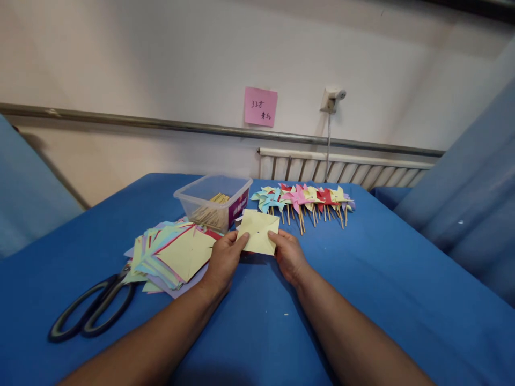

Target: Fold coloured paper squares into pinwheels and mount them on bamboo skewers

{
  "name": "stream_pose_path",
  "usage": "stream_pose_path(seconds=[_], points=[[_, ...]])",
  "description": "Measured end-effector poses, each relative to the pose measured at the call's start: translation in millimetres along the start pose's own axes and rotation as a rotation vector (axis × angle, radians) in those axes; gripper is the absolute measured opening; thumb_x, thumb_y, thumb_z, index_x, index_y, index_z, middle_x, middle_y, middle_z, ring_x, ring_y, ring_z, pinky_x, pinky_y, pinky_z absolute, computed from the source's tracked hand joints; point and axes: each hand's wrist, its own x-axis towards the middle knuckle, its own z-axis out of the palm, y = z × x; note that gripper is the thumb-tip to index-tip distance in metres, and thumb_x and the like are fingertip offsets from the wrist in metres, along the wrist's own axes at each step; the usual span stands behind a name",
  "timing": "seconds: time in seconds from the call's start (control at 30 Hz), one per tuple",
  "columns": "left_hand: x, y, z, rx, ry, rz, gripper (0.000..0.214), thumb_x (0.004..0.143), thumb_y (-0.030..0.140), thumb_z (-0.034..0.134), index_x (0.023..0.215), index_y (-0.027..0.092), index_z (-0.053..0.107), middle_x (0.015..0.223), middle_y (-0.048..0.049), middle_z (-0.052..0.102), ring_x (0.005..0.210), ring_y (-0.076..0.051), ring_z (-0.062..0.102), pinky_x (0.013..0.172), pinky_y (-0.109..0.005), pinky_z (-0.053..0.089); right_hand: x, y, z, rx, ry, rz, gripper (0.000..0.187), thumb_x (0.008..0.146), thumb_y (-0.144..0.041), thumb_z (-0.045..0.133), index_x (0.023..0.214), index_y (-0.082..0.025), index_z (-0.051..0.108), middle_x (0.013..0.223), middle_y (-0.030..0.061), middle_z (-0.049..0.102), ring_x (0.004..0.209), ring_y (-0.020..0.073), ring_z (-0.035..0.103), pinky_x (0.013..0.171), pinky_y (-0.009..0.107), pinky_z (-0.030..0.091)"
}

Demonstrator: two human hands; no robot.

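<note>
Both my hands hold one pale yellow paper square [258,230] just above the blue table [382,279]. My left hand [223,262] pinches its lower left edge, with thumb and fingers closed on the paper. My right hand [288,254] grips its lower right corner. The square has diagonal cuts and a small mark at its centre. Directly left of my left hand lies a fanned pile of coloured paper squares [173,254], yellow on top.
Black-handled scissors [94,308] lie at the left, partly under the pile. A clear plastic box [213,202] with wooden sticks stands behind the pile. A row of several finished paper pinwheels [303,201] lies at the back. A pink note [260,106] hangs on the wall.
</note>
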Motion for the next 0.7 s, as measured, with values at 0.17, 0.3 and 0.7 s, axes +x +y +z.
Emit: stream_pose_path(seconds=[0.17, 0.3, 0.7], points=[[0.3, 1.3, 2.4, -0.001, -0.042, -0.031, 0.035, 0.066, 0.045, 0.072, 0.081, 0.013, 0.069, 0.072, -0.0035, 0.068, 0.063, -0.016, 0.060, 0.061, -0.027, 0.050, 0.9, -4.3, -0.9, -0.016, 0.063, -0.043, 0.029, 0.064, -0.034, 0.077, 0.085, -0.015, 0.070, 0.074, 0.0045, 0.075, 0.060, 0.0181, 0.067, 0.058, 0.028, 0.053], [-2.4, 4.8, 5.2, -0.072, -0.098, -0.057, 0.034, 0.067, 0.043, 0.072, 0.084, 0.013, 0.069, 0.081, -0.0055, 0.068, 0.071, -0.018, 0.061, 0.065, -0.030, 0.054, 3.0, -10.0, -4.3, 0.005, 0.084, -0.081, 0.026, 0.063, -0.033, 0.078, 0.079, -0.016, 0.068, 0.071, 0.0025, 0.073, 0.057, 0.0150, 0.065, 0.054, 0.024, 0.050], [-3.5, 1.0, 2.5, -0.076, -0.163, -0.077, 0.037, 0.071, 0.044, 0.068, 0.087, 0.011, 0.070, 0.077, -0.0076, 0.070, 0.065, -0.019, 0.063, 0.063, -0.031, 0.053, 1.7, -11.7, -6.8, -0.022, 0.079, -0.083, 0.023, 0.063, -0.034, 0.078, 0.074, -0.016, 0.067, 0.064, -0.0003, 0.069, 0.053, 0.0119, 0.060, 0.055, 0.023, 0.047]])
